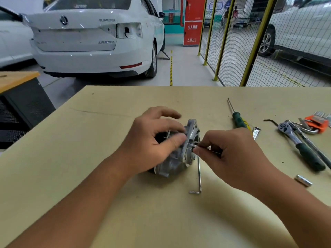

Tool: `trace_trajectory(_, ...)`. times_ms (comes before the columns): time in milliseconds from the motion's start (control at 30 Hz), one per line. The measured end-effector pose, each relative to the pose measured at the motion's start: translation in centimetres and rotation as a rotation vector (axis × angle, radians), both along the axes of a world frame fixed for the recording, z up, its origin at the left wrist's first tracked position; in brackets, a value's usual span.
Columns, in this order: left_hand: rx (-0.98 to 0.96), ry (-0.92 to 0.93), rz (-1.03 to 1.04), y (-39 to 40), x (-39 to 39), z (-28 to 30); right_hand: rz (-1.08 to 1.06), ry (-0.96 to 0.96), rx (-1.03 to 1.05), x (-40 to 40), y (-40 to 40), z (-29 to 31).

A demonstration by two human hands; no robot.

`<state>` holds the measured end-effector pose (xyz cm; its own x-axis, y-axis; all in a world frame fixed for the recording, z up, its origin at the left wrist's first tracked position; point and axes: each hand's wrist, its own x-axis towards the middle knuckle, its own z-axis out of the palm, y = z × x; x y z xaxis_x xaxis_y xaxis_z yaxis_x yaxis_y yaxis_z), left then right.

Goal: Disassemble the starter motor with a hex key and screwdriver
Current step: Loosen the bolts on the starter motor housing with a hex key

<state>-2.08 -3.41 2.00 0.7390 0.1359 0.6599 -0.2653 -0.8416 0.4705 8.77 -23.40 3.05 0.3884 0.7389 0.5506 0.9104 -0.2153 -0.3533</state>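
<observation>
Your only view comes from the camera on your head, a wide-angle lens looking forward and down across the tabletop (125, 203). It sits close above your forearms, which enter from the bottom edge, and past the tabletop's far edge it takes in the white car (93, 42) and fence (250, 51) beyond.

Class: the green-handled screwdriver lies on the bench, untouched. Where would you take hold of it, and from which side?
Probably by the green handle of the screwdriver, coming from above. It lies flat on the table, thin shaft pointing away, and the handle is its thickest part. Its near end passes behind the right hand.
</observation>
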Motion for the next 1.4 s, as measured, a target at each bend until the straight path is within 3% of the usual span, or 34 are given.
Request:
trace_trajectory(100, 0.033, 0.083, -0.094, -1.6, 0.2, -0.1, 0.027, -0.03, 0.021, -0.2, 0.1, 0.1)
trace_trajectory(200, 0.038, 0.173, -0.103, -2.0, 0.1, 0.1, 0.036, 0.096, 0.086, -0.1, -0.1, 0.0)
trace_trajectory(433, 0.063, 0.207, 0.007, -3.5, 0.6, 0.2, 0.08, 0.268, 0.112, 0.1, -0.3, 0.4)
trace_trajectory(567, 0.057, 0.149, 0.016, -3.6, 0.7, -0.1, -0.174, 0.279, -0.006, 2.1, -1.6, 2.0)
trace_trajectory(700, 0.044, 0.106, 0.053, -3.1, 1.0, -0.5, -0.191, 0.758, -0.218, 4.2, -3.0, 3.7)
trace_trajectory(767, 0.041, 0.091, 0.089, -2.7, 1.3, -0.5, -0.145, 0.904, -0.26, 4.6, -3.1, 3.5)
trace_trajectory(967, 0.036, 0.07, 0.171, -1.8, 1.7, -0.7, -0.087, 1.103, -0.167, 4.1, -2.2, 2.1)
trace_trajectory(1167, -0.025, 0.027, 0.126, -1.0, 1.4, -0.3, -0.033, 1.139, -0.019, 4.2, -1.7, 1.3)
trace_trajectory(1233, -0.067, -0.002, 0.213, 0.8, 0.9, 0.2, -0.024, 1.158, 0.002, 4.2, -1.7, 1.3)
trace_trajectory(1333, -0.047, 0.16, 0.477, 4.5, 0.0, 0.1, -0.043, 1.232, 0.038, 4.0, -1.6, 1.2)
trace_trajectory(1400, -0.098, 0.276, 0.49, 6.2, -0.4, -0.6, -0.07, 1.358, 0.092, 3.6, -1.3, 1.0)
